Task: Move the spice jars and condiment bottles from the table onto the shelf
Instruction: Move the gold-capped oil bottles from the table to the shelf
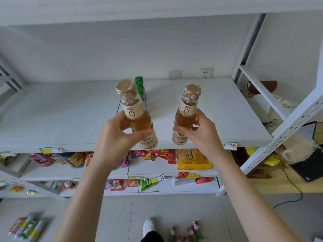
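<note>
Head view, looking down at a white metal shelf (52,119) with a wide bare top board. One green-capped bottle (139,85) stands at the back of that board, right behind the left bottle's neck and partly hidden by it. Two wall sockets (206,72) sit on the wall beyond. Price tags (230,146) with red arrows are stuck on the board's front edge. The level below holds loose snack packets (157,155) and a flat yellow packet (194,159); more packets lie on the lowest level. A slanted shelf upright (288,123) crosses the right side, with a black cable (293,189) on the floor past it. On the floor near the bottom edge: a blurred bundle of packets (26,227), a few small bottles (194,229) and a white shoe (148,226).

Nothing lies on the board between the two held bottles and the front edge.

Left hand (113,137) is wrapped round the left bottle (138,117), thumb and fingers curled on its amber middle; the bottle tilts, cap leaning left and away, base hanging over the front edge of the shelf. Right hand (201,131) grips the right bottle (187,116) the same way, fingers round the body just above the label; this one is nearly upright, base at the front edge. Cannot tell if either base touches the board. Both have beige caps and beige labels. The two bottles are apart, side by side.
</note>
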